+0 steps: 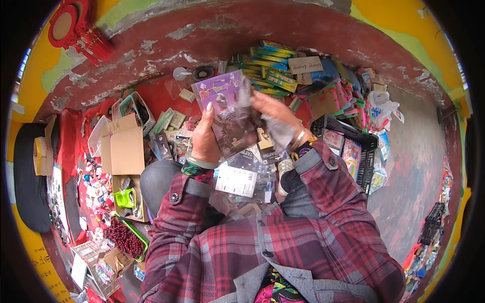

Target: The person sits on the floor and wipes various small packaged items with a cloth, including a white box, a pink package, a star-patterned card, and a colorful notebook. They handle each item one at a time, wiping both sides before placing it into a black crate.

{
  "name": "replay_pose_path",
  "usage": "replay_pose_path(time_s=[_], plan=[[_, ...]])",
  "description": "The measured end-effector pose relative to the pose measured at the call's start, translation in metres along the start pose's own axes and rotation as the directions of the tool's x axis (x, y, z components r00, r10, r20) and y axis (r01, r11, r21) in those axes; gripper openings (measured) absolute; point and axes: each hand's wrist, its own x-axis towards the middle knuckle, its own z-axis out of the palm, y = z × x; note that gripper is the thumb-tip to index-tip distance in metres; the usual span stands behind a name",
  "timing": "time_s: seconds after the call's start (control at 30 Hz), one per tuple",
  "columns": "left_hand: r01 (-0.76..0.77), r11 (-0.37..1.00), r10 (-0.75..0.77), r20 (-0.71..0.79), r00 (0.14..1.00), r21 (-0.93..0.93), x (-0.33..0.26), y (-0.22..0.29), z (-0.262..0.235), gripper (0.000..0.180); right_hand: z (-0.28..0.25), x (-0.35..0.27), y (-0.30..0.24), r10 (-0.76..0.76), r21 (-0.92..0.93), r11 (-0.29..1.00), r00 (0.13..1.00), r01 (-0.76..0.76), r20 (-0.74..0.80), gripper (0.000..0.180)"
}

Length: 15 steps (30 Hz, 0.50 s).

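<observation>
Upright in front of me is a flat purple package (221, 108) with a dark lower part and small figures on it. My left hand (204, 137) grips it by its left edge, thumb on the front. A crumpled grey cloth (279, 132) is bunched in my right hand (275, 110), and part of it lies against the package's right side. That side is blurred and partly covered by the cloth. Below, between my knees, lie a white printed card (236, 181) and several clear plastic packets (260, 174).
Stacked flat boxes (275, 68) stand by the far wall. To the right is a black plastic crate (368, 154) of packaged goods, beside a white plastic bag (382, 107). On the left are an open cardboard box (123, 146), a basket (144, 112) and a green-rimmed tray (136, 237) of dark red beads.
</observation>
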Motion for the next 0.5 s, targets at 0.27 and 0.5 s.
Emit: replay_pose_path(time_s=[0.27,0.5], plan=[[-0.103,0.993,0.111,-0.183,0.977,0.056,0.006,-0.012,-0.015,0.046,0.012,-0.004,0.01,0.173,-0.256,0.944,0.972,-0.209,-0.156,0.021],[-0.243,0.97,0.235,-0.183,0.955,-0.021,0.01,0.004,-0.023,0.044,-0.001,-0.005,0.015,0.363,-0.05,0.93,0.931,-0.365,-0.048,0.021]])
